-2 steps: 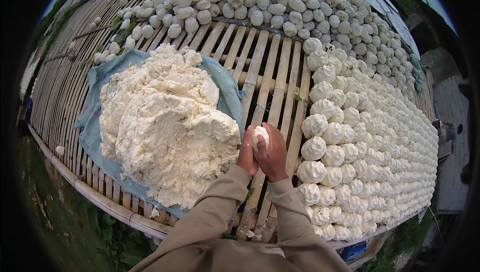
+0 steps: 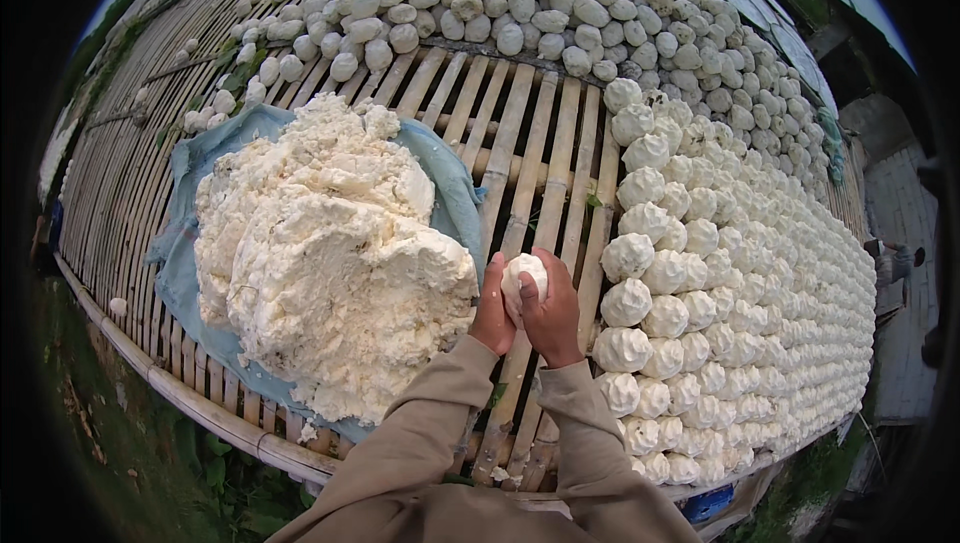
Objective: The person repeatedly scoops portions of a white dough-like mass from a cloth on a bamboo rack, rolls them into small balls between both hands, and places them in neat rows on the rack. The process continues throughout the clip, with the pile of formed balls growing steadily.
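Observation:
Between my cupped palms is a ball of white dough-like paste, its top showing above my fingers. My left hand presses along its left side. My right hand wraps round the right side, with the thumb across the front. Just left of my hands rises a big crumbly mound of the same white paste, heaped on a blue sheet. Close by on the right stand rows of ridged, peaked white lumps, packed tightly together.
All of this rests on a slatted bamboo platform with gaps between its strips. Smoother, greyer lumps are piled across the far side. A bamboo rail edges the near left, with green plants below it.
More of the white ball shows between my hands, as my right hand has turned slightly outward. Both hands still hold it in nearly the same place.

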`<state>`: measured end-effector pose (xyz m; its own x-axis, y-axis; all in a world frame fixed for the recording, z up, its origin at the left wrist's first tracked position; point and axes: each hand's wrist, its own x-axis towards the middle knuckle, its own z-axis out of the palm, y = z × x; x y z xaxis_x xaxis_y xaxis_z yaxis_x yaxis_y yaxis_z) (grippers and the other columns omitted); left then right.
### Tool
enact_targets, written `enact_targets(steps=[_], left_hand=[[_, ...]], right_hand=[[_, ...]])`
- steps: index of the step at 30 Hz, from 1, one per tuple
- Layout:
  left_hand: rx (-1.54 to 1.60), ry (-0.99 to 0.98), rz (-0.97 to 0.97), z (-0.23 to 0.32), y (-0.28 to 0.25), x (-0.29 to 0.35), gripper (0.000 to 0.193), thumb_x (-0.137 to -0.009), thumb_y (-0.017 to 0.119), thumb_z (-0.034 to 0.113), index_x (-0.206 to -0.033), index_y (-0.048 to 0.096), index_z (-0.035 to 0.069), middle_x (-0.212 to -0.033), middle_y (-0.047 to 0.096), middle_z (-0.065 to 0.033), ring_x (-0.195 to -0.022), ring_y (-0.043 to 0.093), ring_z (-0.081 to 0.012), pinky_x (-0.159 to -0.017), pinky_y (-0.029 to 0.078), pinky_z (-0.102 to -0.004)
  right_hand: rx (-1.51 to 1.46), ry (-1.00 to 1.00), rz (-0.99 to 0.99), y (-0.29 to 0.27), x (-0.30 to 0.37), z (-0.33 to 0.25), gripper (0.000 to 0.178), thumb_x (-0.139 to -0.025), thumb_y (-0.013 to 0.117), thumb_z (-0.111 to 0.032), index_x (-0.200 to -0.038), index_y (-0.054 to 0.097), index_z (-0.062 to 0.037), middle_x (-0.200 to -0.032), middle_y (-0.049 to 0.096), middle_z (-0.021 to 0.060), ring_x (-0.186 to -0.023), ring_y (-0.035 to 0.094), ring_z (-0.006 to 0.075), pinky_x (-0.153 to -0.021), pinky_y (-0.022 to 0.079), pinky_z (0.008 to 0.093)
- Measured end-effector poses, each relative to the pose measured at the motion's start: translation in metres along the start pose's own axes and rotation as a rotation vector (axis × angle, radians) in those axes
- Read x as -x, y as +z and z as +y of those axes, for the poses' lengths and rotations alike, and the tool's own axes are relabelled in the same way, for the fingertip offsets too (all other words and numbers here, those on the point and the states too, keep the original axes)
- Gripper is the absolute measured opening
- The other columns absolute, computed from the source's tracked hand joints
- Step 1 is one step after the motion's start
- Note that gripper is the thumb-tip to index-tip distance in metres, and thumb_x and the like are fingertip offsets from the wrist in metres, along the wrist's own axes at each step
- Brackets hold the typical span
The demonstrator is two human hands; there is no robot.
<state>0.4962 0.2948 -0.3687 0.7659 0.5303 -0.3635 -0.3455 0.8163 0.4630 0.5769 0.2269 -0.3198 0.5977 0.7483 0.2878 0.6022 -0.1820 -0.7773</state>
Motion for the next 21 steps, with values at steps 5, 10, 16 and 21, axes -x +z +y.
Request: enact_targets(steps=[5,10,16,21], left_hand=[[-0.458,0.368,-0.149,0.026,0.019,-0.056,0.095,-0.106,0.036,0.075,-0.165,0.029,0.000,-0.161,0.046,-0.0186,-0.149,0.044,-0.0292,-0.126,0.028,-0.0404],[-1.006,0.738,0.110,0.059,0.016,-0.078,0.064,-0.108,0.058,0.045,-0.149,0.050,-0.003,-0.147,0.053,-0.0224,-0.140,0.050,-0.0369,-0.121,0.035,-0.0456],[-1.143,0.868,0.030,0.077,-0.005,-0.006,0.055,-0.098,0.071,0.039,-0.135,0.064,-0.001,-0.137,0.060,-0.0246,-0.125,0.062,-0.0381,-0.108,0.049,-0.0464],[-1.337,0.989,0.250,0.105,-0.015,0.038,0.049,-0.100,0.067,0.041,-0.127,0.066,0.000,-0.134,0.061,-0.0238,-0.124,0.063,-0.0388,-0.104,0.053,-0.0489]], right_hand=[[-0.470,0.376,0.096,-0.010,-0.051,0.059,0.075,-0.079,0.091,-0.021,-0.141,0.052,-0.0019,-0.125,0.066,0.0135,-0.110,0.068,0.0236,-0.097,0.055,0.0372],[-0.301,0.212,0.356,0.016,-0.189,0.144,0.071,-0.078,0.091,-0.023,-0.136,0.057,-0.0011,-0.124,0.066,0.0145,-0.112,0.067,0.0261,-0.097,0.055,0.0380],[0.251,0.130,0.540,0.034,-0.397,0.240,0.084,-0.074,0.093,-0.034,-0.144,0.057,-0.0059,-0.135,0.056,0.0272,-0.120,0.062,0.0410,-0.103,0.051,0.0475],[0.429,0.429,0.452,0.044,-0.441,0.242,0.079,-0.077,0.091,-0.034,-0.145,0.058,-0.0095,-0.139,0.051,0.0292,-0.121,0.061,0.0409,-0.104,0.051,0.0482]])
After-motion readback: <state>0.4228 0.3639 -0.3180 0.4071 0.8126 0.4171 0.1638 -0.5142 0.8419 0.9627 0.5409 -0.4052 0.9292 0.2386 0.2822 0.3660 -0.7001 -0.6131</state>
